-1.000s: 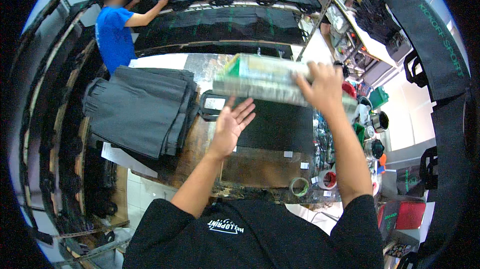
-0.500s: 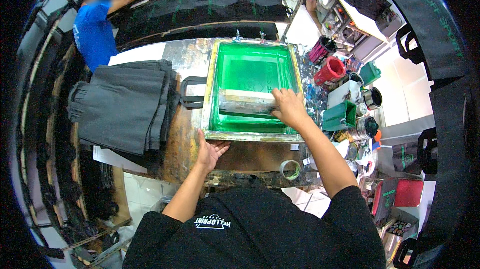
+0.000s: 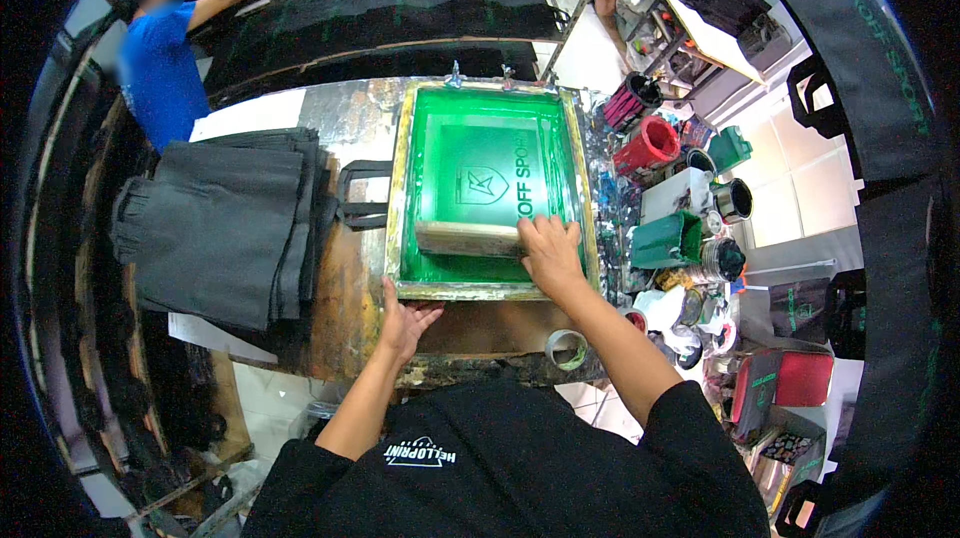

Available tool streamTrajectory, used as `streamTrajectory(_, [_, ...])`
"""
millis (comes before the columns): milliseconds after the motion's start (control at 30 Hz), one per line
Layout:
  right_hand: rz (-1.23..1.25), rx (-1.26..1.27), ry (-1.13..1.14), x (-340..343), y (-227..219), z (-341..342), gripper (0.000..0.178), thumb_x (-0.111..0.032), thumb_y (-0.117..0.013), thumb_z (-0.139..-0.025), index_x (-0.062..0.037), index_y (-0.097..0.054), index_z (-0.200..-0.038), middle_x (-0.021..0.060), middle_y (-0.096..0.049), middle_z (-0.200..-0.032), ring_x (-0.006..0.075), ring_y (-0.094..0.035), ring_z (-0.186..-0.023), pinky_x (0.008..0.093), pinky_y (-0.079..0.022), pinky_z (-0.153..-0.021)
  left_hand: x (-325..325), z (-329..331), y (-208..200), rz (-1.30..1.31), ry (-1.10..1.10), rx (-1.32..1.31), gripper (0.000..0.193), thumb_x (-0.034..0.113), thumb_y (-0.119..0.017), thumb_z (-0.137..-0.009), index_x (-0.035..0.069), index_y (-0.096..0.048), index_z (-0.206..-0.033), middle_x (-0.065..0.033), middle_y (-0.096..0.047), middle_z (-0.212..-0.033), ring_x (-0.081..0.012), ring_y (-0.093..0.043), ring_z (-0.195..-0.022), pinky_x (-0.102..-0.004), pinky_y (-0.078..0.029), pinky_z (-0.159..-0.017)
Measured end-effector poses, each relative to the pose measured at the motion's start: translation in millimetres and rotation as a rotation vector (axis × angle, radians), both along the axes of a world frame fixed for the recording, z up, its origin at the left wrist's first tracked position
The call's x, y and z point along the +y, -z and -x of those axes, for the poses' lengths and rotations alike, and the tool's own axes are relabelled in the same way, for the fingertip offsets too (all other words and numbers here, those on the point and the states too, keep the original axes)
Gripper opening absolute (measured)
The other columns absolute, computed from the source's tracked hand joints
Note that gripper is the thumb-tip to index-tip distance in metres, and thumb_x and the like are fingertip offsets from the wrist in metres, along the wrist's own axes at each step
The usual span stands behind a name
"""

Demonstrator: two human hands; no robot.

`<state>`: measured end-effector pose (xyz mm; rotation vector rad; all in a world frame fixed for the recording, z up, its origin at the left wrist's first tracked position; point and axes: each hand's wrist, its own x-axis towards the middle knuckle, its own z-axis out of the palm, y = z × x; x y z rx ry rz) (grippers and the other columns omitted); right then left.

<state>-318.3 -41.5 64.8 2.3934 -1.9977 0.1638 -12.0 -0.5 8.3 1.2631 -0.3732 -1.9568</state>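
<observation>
A screen printing frame (image 3: pixel 397 188) with green mesh lies on the worktable, and green ink (image 3: pixel 440 268) coats its near end. My right hand (image 3: pixel 553 254) is closed around the right end of a wooden squeegee (image 3: pixel 465 240), which lies crosswise near the frame's front. Beyond the squeegee the mesh shows a shield outline and part of some lettering. My left hand (image 3: pixel 403 326) rests against the near left corner of the frame, its thumb up along the side and its fingers stretched out by the front edge. Black bag handles (image 3: pixel 362 194) stick out left from under the frame.
A stack of black fabric bags (image 3: pixel 215 228) sits left on the worktable (image 3: pixel 345 313). A tape roll (image 3: pixel 566 349) lies near the front edge. Ink tubs, including a red bucket (image 3: pixel 647 145) and a green container (image 3: pixel 665 241), crowd the right. A person in blue (image 3: pixel 165 68) stands at racks far left.
The squeegee in my right hand has come nearer to me along the mesh and tilted more upright, baring more of the shield and lettering. My left hand stays at the frame corner.
</observation>
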Motion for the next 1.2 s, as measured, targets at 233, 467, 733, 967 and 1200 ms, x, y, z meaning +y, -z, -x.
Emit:
streamTrajectory(233, [0.071, 0.040, 0.044, -98.1, 12.4, 17.8, 0.058, -0.016, -0.087, -0.074, -0.0167, -0.058, -0.124, 0.0058, -0.062, -0.108, 0.0275, -0.060, -0.108, 0.0504, -0.041, -0.088, -0.9, -4.3, -4.9, 0.005, 0.049, 0.036, 0.115, 0.090, -0.033, -0.095, 0.003, -0.014, -0.168, -0.0261, -0.041, -0.161, -0.0380, -0.054, -0.141, -0.0494, -0.049, -0.114])
streamTrajectory(467, [0.089, 0.054, 0.043, -210.2, 46.6, 44.3, 0.067, -0.025, -0.092, -0.073, -0.0169, -0.056, -0.129, 0.0072, -0.062, -0.115, 0.0290, -0.060, -0.112, 0.0524, -0.041, -0.088, 2.6, -5.6, 2.8, -0.080, 0.035, 0.011, 0.119, 0.092, -0.031, -0.093, 0.002, -0.010, -0.169, -0.0260, -0.036, -0.165, -0.0398, -0.050, -0.144, -0.0495, -0.049, -0.114])
streamTrajectory(733, [-0.031, 0.069, 0.052, -300.0, 44.8, 66.2, 0.074, -0.031, -0.091, -0.078, -0.0185, -0.053, -0.140, 0.0081, -0.064, -0.124, 0.0303, -0.060, -0.123, 0.0588, -0.044, -0.098, -9.3, -0.9, 5.5, -0.197, 0.042, -0.060, 0.126, 0.096, -0.028, -0.090, 0.000, -0.007, -0.168, -0.0329, -0.030, -0.165, -0.0427, -0.047, -0.146, -0.0508, -0.048, -0.115])
streamTrajectory(967, [0.004, 0.053, 0.036, -314.3, 24.4, 73.1, 0.068, -0.027, -0.089, -0.080, -0.0175, -0.055, -0.138, 0.0076, -0.065, -0.123, 0.0293, -0.060, -0.121, 0.0573, -0.043, -0.097, -48.0, -32.3, 0.6, -0.366, 0.656, -0.342, 0.107, 0.092, -0.029, -0.093, -0.008, -0.067, -0.102, -0.0257, -0.076, -0.087, -0.0318, -0.077, -0.079, -0.0458, -0.063, -0.080])
streamTrajectory(1200, [0.342, 0.119, 0.039, -308.4, 58.9, 63.4, 0.032, -0.016, -0.066, -0.092, -0.0222, -0.063, -0.124, 0.0022, -0.064, -0.108, 0.0243, -0.061, -0.106, 0.0532, -0.042, -0.089, -215.9, 43.4, -52.8, 1.196, 0.329, -1.269, 0.043, 0.041, -0.079, -0.094, 0.001, -0.069, -0.104, -0.0164, -0.068, -0.097, -0.0331, -0.065, -0.094, -0.0453, -0.051, -0.084])
